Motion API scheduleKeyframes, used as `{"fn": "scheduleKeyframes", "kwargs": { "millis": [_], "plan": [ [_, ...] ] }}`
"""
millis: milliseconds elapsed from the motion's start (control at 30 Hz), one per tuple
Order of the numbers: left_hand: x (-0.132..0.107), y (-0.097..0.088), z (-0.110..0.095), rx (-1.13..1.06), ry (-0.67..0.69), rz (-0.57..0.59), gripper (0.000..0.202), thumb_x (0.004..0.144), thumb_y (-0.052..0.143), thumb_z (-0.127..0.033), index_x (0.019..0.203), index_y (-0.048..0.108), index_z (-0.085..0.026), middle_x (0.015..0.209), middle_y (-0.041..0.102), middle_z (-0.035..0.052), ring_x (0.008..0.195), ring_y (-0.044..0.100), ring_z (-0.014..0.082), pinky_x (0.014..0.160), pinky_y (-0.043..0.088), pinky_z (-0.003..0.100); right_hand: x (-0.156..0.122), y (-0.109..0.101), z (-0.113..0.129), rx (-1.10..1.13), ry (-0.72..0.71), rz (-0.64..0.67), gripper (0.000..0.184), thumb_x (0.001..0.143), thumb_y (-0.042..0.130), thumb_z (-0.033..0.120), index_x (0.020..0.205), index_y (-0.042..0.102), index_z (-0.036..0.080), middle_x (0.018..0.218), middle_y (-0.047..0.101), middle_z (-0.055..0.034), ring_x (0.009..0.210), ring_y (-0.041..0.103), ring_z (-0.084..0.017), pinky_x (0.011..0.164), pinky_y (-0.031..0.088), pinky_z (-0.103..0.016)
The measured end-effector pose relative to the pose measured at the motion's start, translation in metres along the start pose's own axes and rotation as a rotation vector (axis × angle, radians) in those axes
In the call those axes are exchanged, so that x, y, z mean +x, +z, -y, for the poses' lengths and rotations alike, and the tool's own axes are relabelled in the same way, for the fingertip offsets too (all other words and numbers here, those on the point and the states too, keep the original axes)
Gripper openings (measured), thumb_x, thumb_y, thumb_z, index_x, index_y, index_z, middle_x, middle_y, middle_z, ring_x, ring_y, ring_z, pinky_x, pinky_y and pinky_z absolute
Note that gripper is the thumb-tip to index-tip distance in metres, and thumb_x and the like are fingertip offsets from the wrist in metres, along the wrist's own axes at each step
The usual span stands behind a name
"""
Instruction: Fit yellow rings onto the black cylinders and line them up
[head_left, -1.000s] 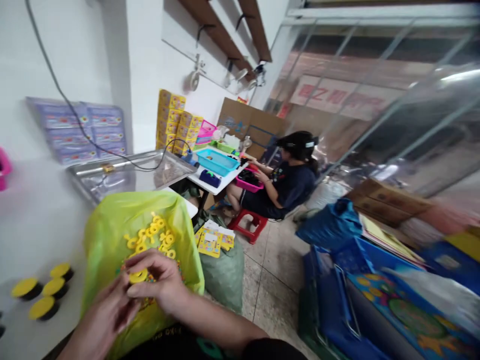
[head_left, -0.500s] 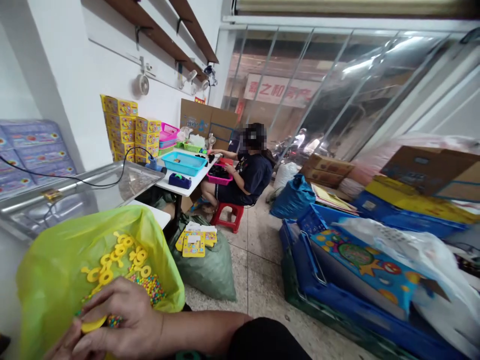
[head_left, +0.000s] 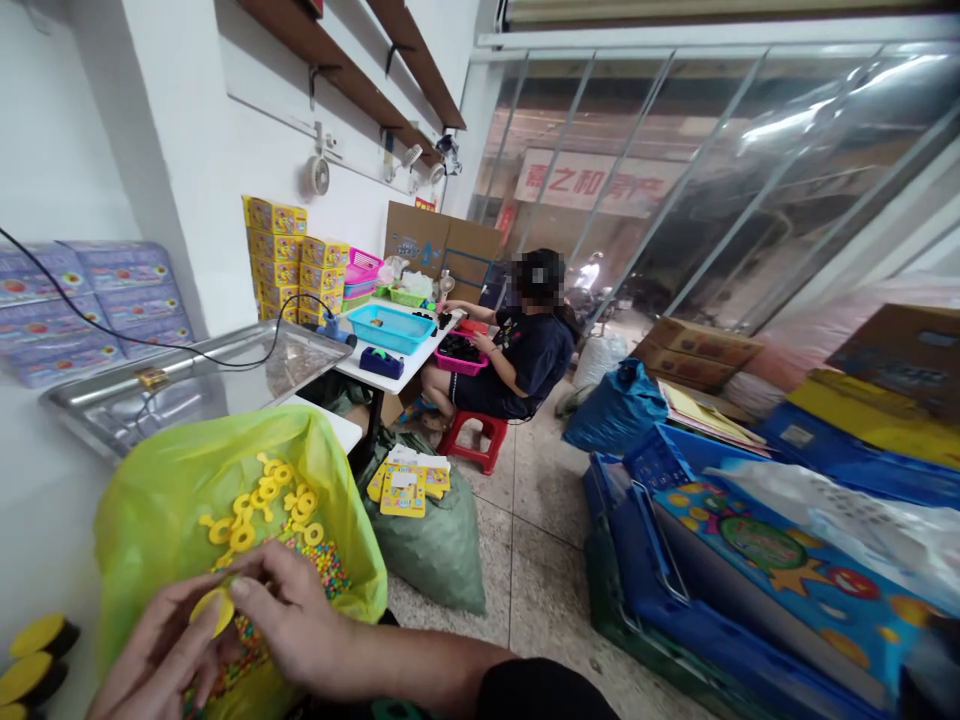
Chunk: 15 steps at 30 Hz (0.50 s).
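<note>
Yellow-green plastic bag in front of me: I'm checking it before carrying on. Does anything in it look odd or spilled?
The yellow-green plastic bag looks odd inside: the yellow plastic rings lie loose and mixed in with small multicoloured beads, not kept apart. No spill shows outside the bag.

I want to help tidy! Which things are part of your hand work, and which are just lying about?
Part of the work: round yellow plastic disc, yellow plastic rings, tiny multicoloured beads, lime-green plastic bag.
Just lying about: silver metal tray, blue plastic sack.
</note>
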<state>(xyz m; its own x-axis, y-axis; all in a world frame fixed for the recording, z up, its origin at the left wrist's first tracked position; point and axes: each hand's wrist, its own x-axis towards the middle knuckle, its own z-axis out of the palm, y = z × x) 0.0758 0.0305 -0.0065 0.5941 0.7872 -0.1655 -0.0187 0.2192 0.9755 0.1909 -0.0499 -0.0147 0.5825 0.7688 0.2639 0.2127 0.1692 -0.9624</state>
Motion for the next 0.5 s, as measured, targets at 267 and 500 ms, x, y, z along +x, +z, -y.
{"fn": "scheduleKeyframes", "kwargs": {
  "millis": [267,500],
  "plan": [
    [-0.001,-0.008,0.014,0.256,-0.066,0.04,0.074,0.058,0.074,-0.082,0.104,0.061,-0.025,0.055,0.056,-0.0032,0.049,0.05,0.0209,0.047,0.04,0.03,0.002,0.005,-0.003,0.117,0.176,0.043,0.03,0.084,0.069,0.048,0.073,0.065,0.02,0.068,0.056,0.0034,0.066,0.052,-0.013,0.062,0.042,-0.025],
    [-0.014,0.019,-0.002,0.251,0.135,-0.109,0.059,0.071,0.068,-0.078,0.088,0.063,-0.022,0.065,0.053,-0.0029,0.061,0.049,0.017,0.053,0.037,0.026,0.01,0.006,-0.011,0.479,0.315,0.025,0.032,0.064,0.085,0.044,0.07,0.066,0.02,0.059,0.053,0.0064,0.055,0.044,-0.01,0.054,0.037,-0.022]
  ]
}}
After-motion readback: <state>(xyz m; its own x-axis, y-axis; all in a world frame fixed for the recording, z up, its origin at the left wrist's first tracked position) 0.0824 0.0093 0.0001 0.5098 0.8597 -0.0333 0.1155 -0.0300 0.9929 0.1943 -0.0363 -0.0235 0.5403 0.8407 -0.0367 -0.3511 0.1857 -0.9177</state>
